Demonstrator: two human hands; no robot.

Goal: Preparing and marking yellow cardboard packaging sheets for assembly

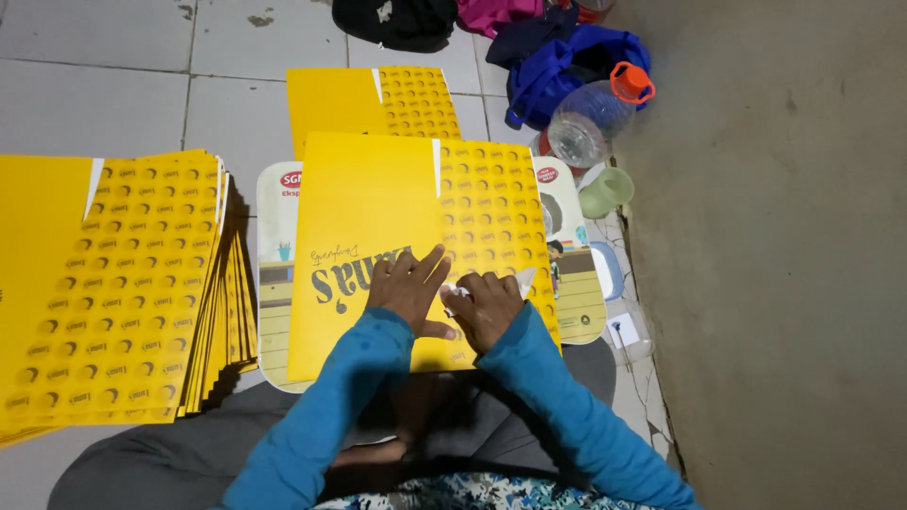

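- The left hand (408,291) lies flat on the yellow folder sheet (378,217), fingers spread and pressed down near the sheet's near edge; its grip is released, palm down, grasping nothing
- The right hand (487,307) rests just beside the left, touching it at the thumb; its fingers curl around a small white strip (522,279) at the seam where the plain yellow part meets the patterned part; the grip is clenched on that strip
- The yellow folder sheet lies on a low lap board (276,227) with rounded corners and a printed picture, directly in front of the person; the sheet covers most of the board, its right part printed with rows of small dark rings
- Both sleeves (331,406) are blue; the person sits on the tiled floor (94,85) with dark trousers under the board
- A tall stack of yellow sheets (123,283) of the same kind lies on the floor to the left, edges fanned out; another single yellow sheet (378,99) lies beyond the board
- To the right stand a clear plastic jug with an orange cap (590,118) and a pale green cup (605,192), both near the board's far right corner; a blue bag (567,61) and dark clothes (397,21) lie behind them; a grey wall runs down the right side
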